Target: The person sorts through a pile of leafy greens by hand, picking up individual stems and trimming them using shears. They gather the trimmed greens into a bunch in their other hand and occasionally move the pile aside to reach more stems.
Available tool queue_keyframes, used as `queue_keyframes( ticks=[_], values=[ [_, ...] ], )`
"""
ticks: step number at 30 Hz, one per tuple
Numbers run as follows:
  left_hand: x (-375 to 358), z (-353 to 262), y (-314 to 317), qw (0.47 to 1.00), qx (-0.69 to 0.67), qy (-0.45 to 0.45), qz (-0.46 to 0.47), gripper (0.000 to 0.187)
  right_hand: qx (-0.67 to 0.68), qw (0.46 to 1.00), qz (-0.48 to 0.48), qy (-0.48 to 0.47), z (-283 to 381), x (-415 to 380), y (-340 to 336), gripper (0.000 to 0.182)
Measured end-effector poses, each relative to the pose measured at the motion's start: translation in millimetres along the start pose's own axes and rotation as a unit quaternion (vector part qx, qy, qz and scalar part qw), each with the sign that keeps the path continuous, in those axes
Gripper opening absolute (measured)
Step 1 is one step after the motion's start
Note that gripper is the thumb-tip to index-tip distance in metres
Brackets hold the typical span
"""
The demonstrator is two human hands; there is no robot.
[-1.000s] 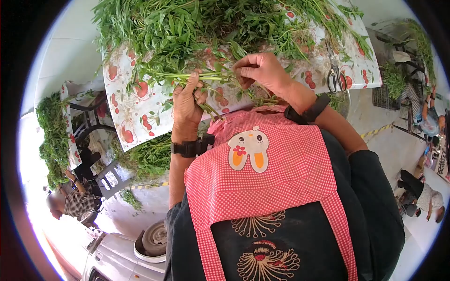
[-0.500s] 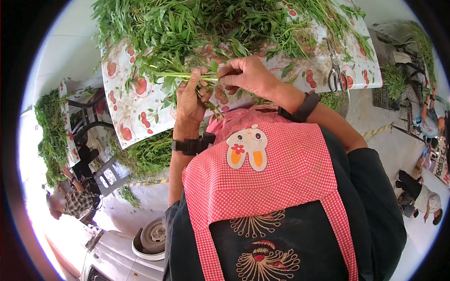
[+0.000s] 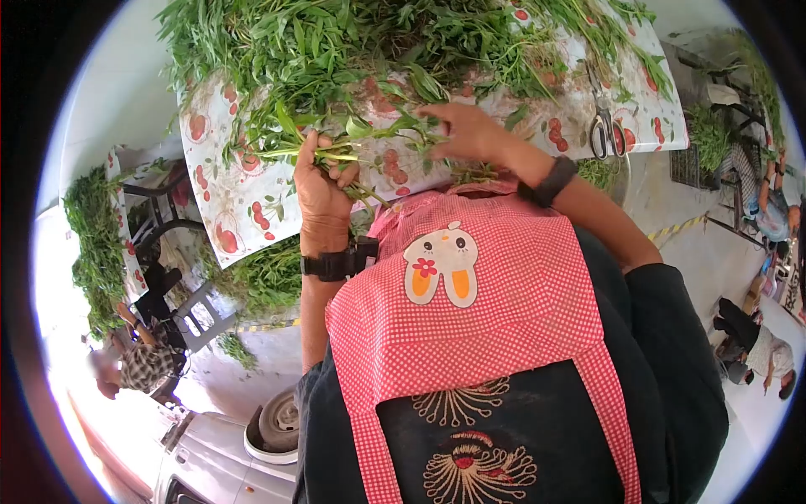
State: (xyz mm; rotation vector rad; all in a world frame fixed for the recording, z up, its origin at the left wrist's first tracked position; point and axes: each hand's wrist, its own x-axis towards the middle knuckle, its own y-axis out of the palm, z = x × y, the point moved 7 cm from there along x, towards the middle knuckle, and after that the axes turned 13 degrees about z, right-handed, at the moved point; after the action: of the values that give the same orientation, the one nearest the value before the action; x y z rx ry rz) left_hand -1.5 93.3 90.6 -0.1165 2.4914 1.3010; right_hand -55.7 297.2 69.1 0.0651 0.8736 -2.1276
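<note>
My left hand (image 3: pixel 322 186) is closed around a small bunch of green leafy stems (image 3: pixel 340 153), with the cut ends sticking out past the fingers. To its right, my right hand (image 3: pixel 474 134) is smeared by motion over the table edge. A leafy sprig (image 3: pixel 395 128) stretches between the two hands and reaches the blurred right fingertips; whether they grip it I cannot tell. Beyond both hands, a large heap of leafy greens (image 3: pixel 336 50) covers the far part of the table. Scissors (image 3: pixel 601 126) lie to the right of my right hand.
A white tablecloth (image 3: pixel 197 172) with red fruit prints covers the table. Dark crates (image 3: pixel 687 168) with greens stand at the right. More greens (image 3: pixel 273 273) lie below the table's left side. A seated person (image 3: pixel 147 361) is at the left, near a parked vehicle (image 3: pixel 218 454).
My right hand has moved right, away from my left hand. The left hand has shifted slightly left and down, still holding the stems. The sprig now shows between the hands.
</note>
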Motion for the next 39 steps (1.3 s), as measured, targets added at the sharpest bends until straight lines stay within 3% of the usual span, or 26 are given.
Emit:
queue_keyframes(
  ticks=[2,6,8,10,12,17,19,20,22,24,26,27,28,30,39],
  values=[
    [1,2,3,1.000,0.011,-0.003,0.003,0.027,0.022,0.998,-0.014,-0.063,8,12,17,0.049],
    [-4,-9,2,1.000,0.026,0.011,-0.014,0.024,-0.028,0.996,0.010,-0.079,6,21,14,0.033],
    [-5,-20,-8,0.999,0.033,0.027,-0.030,0.022,0.257,0.965,0.060,-0.004,-15,5,-4,0.031],
    [-7,-31,-12,0.999,0.019,0.040,-0.029,0.023,0.291,0.954,0.075,0.026,-31,-7,-17,0.030],
    [-18,-33,-6,0.998,0.030,0.034,-0.043,0.026,0.426,0.900,0.047,0.082,-49,-17,-22,0.026],
    [-22,-33,-2,0.997,0.021,0.048,-0.055,0.025,0.472,0.875,0.035,0.099,-45,-26,-24,0.027],
    [-17,-52,-11,0.995,0.062,0.081,-0.017,0.023,0.564,0.820,-0.066,0.078,-45,-36,-36,0.024],
    [-21,-67,-34,0.987,0.086,0.108,-0.087,0.023,0.564,0.819,-0.068,0.079,-52,-38,-38,0.024],
    [-24,-91,-36,0.988,0.016,0.148,-0.048,0.022,0.591,0.798,-0.074,0.086,-77,-42,-39,0.023],
    [-26,-94,-38,0.983,0.031,0.162,-0.082,0.021,0.576,0.811,-0.050,0.086,-81,-44,-38,0.025],
    [-26,-77,-37,0.990,0.043,0.115,-0.067,0.024,0.607,0.791,-0.032,0.073,-68,-48,-29,0.027],
    [-26,-65,-35,0.983,0.080,0.102,-0.129,0.025,0.607,0.791,-0.031,0.075,-67,-46,-26,0.027],
    [-18,-52,-32,0.992,0.059,0.084,-0.073,0.027,0.607,0.791,-0.026,0.066,-66,-44,-23,0.028],
    [-17,-29,-38,0.989,0.092,0.047,-0.109,0.031,0.608,0.791,-0.018,0.062,-68,-42,-18,0.028],
    [-8,8,-3,0.996,0.041,0.009,-0.075,0.031,0.574,0.815,0.001,0.080,-55,-45,-18,0.032]
  ],
)
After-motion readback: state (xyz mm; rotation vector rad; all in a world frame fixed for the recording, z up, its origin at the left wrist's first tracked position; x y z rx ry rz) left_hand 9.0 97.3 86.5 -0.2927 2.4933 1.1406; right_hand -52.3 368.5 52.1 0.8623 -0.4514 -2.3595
